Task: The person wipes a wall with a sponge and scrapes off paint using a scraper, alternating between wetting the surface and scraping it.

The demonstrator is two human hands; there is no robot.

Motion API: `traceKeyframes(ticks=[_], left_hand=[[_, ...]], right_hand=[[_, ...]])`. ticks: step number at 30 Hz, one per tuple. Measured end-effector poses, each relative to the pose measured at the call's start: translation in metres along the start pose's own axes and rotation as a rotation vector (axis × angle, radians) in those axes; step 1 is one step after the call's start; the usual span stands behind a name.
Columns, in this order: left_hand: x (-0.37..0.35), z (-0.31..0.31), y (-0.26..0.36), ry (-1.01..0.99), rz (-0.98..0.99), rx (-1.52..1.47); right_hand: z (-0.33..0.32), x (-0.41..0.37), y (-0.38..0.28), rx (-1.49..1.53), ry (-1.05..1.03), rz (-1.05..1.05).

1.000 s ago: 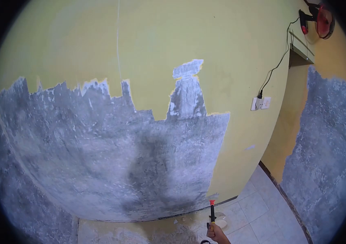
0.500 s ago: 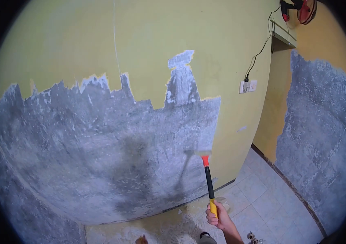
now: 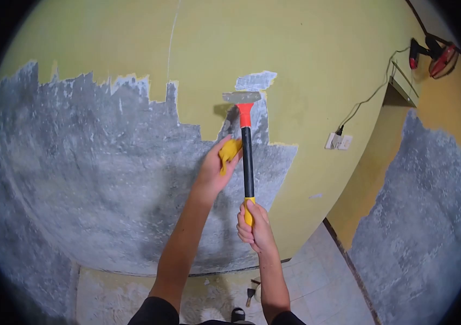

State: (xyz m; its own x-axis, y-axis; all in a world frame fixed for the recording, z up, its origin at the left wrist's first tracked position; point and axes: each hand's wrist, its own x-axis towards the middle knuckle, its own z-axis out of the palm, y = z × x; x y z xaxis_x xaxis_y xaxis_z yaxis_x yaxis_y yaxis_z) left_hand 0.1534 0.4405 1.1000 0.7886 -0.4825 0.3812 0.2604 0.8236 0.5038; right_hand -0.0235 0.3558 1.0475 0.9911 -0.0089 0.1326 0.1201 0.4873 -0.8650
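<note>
My right hand [image 3: 255, 226] is wrapped round the yellow grip of a long-handled scraper [image 3: 248, 160], which has a black shaft and a red head. Its wide metal blade is raised in front of the wall [image 3: 117, 157], just below a small bare patch [image 3: 256, 81] in the yellow-green paint. To the left of the shaft, my left hand [image 3: 215, 169] is raised with its fingers closed on a crumpled yellow piece [image 3: 230, 153]. The exact kind of that piece does not show. Bare grey plaster with a jagged paint edge lies behind both hands.
A socket plate [image 3: 338, 142] with a plugged-in cord is on the wall to the right. Above it hangs a red and black fan [image 3: 443, 60]. A putty knife [image 3: 250, 295] lies on the tiled floor, near debris [image 3: 117, 295] along the wall's foot.
My right hand has lifted the scraper from low on the wall up to the narrow bare strip. My left hand has come into view holding the yellow piece. The view has shifted.
</note>
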Motion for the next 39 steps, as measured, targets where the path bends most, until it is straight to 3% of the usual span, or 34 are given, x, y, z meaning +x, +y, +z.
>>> traceKeyframes(ticks=[2, 5, 6, 9, 10, 14, 24, 37, 39], left_hand=[[0.027, 0.009, -0.016, -0.089, 0.05, -0.066], [0.033, 0.045, -0.033, -0.034, 0.021, -0.093], [0.037, 0.056, -0.037, 0.042, 0.037, -0.036], [0.048, 0.054, -0.043, -0.038, 0.046, 0.053], [0.05, 0.06, -0.044, 0.045, 0.072, 0.1], [0.064, 0.063, -0.042, 0.088, 0.082, 0.458], [0.073, 0.061, -0.033, 0.095, 0.1, 0.373], [0.07, 0.054, -0.001, 0.06, -0.001, 0.532], [0.078, 0.053, -0.006, 0.023, 0.036, 0.45]], right_hand=[[-0.006, 0.01, -0.01, -0.024, -0.008, -0.001], [-0.026, 0.027, -0.029, -0.121, -0.01, -0.01], [-0.033, 0.033, -0.032, -0.152, -0.019, -0.022], [-0.05, 0.05, -0.041, -0.156, -0.064, 0.008], [-0.054, 0.056, -0.044, -0.143, -0.084, 0.027], [-0.061, 0.067, -0.043, -0.085, -0.134, 0.019], [-0.056, 0.091, -0.034, 0.025, -0.166, 0.007], [-0.013, 0.098, -0.012, 0.332, -0.196, 0.067], [-0.019, 0.099, -0.022, 0.196, -0.129, 0.054]])
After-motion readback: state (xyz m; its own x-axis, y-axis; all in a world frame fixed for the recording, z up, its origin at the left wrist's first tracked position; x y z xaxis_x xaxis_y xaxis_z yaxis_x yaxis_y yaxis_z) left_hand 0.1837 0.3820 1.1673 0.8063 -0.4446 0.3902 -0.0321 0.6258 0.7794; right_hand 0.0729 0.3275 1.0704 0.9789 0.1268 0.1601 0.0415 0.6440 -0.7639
